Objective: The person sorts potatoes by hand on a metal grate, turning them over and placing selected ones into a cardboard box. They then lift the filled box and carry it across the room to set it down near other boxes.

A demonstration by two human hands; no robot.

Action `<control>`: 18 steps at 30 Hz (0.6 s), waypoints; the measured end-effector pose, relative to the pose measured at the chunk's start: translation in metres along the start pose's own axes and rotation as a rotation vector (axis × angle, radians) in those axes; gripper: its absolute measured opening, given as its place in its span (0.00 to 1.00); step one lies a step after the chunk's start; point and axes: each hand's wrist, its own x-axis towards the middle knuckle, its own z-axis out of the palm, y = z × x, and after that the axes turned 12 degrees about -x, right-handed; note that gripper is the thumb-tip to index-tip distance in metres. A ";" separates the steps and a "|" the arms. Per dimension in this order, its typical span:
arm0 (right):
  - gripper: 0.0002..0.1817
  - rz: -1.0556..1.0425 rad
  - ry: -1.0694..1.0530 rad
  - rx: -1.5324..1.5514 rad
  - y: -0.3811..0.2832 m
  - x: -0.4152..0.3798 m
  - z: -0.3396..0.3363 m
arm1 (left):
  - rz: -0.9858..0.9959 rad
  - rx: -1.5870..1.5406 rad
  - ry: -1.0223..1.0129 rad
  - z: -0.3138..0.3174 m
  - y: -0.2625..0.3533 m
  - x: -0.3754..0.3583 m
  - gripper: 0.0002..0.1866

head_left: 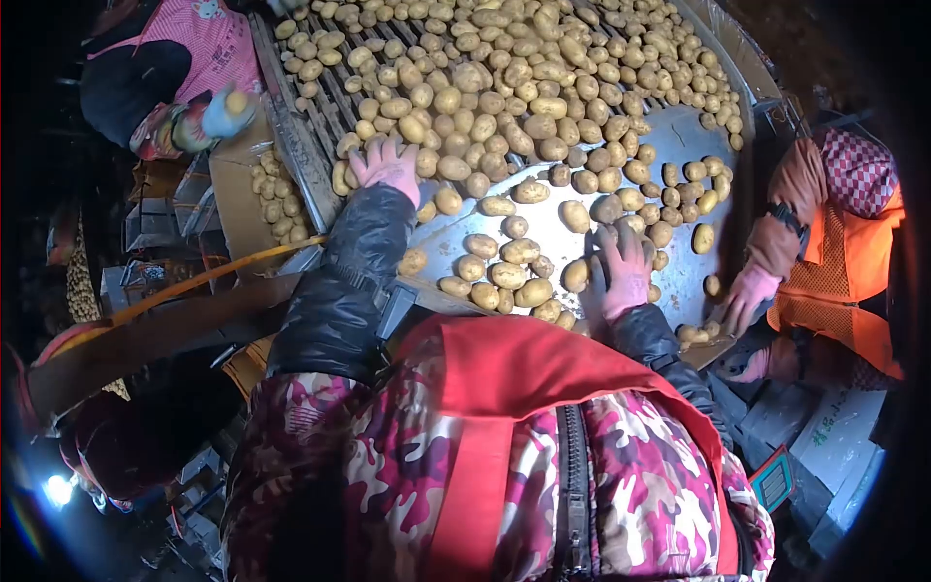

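My left hand (390,167), in a pink glove, lies with its fingers spread against the potatoes (417,128) at the lower left of the slatted conveyor (335,82). It closes around none of them. Resting among loose potatoes (576,275) on the shiny metal sheet (446,238), my right hand (626,270) also has its fingers apart. Its fingertips look dark, and potatoes touch or sit close to both sides of it. A small group of potatoes (520,252) lies on the sheet between my two hands.
A co-worker in an orange vest (836,257) reaches a gloved hand (749,296) to the sheet's right edge. At upper left, another person's gloved hand (225,114) holds a potato above a cardboard box (238,189) of potatoes. An orange-edged bar (194,310) crosses the left side.
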 end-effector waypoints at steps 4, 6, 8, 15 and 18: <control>0.27 -0.078 -0.028 0.005 -0.007 0.023 0.007 | -0.039 0.015 -0.035 0.006 0.015 0.004 0.32; 0.27 -0.078 -0.056 -0.031 -0.016 0.032 0.003 | 0.076 -0.158 0.145 0.024 0.003 -0.005 0.32; 0.27 -0.081 -0.024 -0.047 -0.019 0.033 0.002 | 0.145 -0.347 0.225 0.025 0.004 -0.019 0.31; 0.25 -0.199 0.133 0.222 -0.047 0.070 -0.012 | 0.170 -1.276 0.123 0.001 0.026 -0.073 0.30; 0.25 -0.287 0.037 0.379 -0.082 0.098 -0.026 | -0.016 -1.727 -0.180 -0.019 0.040 -0.094 0.31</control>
